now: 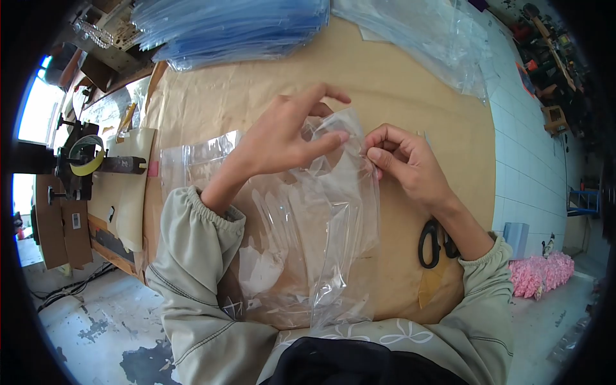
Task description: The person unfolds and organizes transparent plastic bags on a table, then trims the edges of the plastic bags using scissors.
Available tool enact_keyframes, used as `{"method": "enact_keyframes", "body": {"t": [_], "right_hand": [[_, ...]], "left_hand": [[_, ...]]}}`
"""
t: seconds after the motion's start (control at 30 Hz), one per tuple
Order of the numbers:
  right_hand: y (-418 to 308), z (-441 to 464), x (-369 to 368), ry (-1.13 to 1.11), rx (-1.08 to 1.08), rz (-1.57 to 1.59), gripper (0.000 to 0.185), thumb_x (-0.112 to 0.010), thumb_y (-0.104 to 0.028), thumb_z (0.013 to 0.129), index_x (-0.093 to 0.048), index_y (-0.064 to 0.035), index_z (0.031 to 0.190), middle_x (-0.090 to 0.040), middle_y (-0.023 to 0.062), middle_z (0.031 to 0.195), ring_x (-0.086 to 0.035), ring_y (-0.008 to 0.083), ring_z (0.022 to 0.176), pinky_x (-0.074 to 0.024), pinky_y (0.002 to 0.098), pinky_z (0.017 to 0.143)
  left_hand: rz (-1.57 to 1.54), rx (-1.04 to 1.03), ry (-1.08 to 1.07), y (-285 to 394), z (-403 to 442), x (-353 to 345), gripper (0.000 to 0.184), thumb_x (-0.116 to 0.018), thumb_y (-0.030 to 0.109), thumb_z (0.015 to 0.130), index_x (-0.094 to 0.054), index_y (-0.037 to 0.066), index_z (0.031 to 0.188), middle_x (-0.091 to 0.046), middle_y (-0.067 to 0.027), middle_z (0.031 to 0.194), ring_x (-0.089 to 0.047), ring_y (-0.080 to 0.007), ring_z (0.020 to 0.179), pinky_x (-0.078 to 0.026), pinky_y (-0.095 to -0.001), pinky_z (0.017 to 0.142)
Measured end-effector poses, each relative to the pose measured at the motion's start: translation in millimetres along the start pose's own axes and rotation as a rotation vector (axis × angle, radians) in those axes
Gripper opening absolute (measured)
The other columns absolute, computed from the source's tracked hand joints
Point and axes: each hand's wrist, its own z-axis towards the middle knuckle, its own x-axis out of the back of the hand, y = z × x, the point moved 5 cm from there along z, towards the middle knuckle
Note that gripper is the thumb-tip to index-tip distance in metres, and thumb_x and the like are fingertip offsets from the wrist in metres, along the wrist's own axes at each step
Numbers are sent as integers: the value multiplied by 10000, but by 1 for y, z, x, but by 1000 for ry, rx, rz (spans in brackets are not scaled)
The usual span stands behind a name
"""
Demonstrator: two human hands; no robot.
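Observation:
A clear plastic bag (pixel 340 237) lies creased over the table in front of me, its upper corner raised between my hands. My left hand (pixel 282 135) is at that upper part, its thumb and index finger spread apart and the thumb against the film. The other left fingers are partly hidden behind the hand and the plastic. With thumb and index finger, my right hand (pixel 410 167) pinches the bag's right edge. Black-handled scissors (pixel 428 244) lie beneath my right wrist, partly covered by it.
A thick stack of bluish plastic sheets (pixel 237 29) is at the table's far left, more clear film (pixel 423 38) at the far right. A clamp holding a tape roll (pixel 90 157) stands left. Pink fluffy material (pixel 542 274) is on the right, beyond the brown table (pixel 449 122).

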Motion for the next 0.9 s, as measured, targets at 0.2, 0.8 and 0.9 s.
{"method": "enact_keyframes", "body": {"t": [0.2,0.8,0.9], "right_hand": [[-27,-12,2,3,133,-346,154,-555,-102,891,-558,26,976,-586,68,795,-559,129,667,-474,255,653],[-14,-141,3,317,-43,-1444,451,-641,-206,815,-475,10,1174,-474,160,936,-484,276,923,-489,349,724],[-12,-147,6,359,-76,-1420,467,-640,-182,815,-460,12,1201,-480,165,939,-500,286,915,-494,360,714]], "left_hand": [[-122,215,-226,7,-3,16,215,-612,207,856,-634,-3,896,-639,-71,699,-603,-130,619,-463,-263,600],[1928,-315,1143,237,-121,151,405,-717,368,785,-566,108,513,-512,-13,443,-428,-188,335,-276,-330,359],[1602,128,326,168,-113,22,273,-523,106,858,-631,10,1089,-614,-125,1147,-626,-145,822,-510,-262,675]]}}
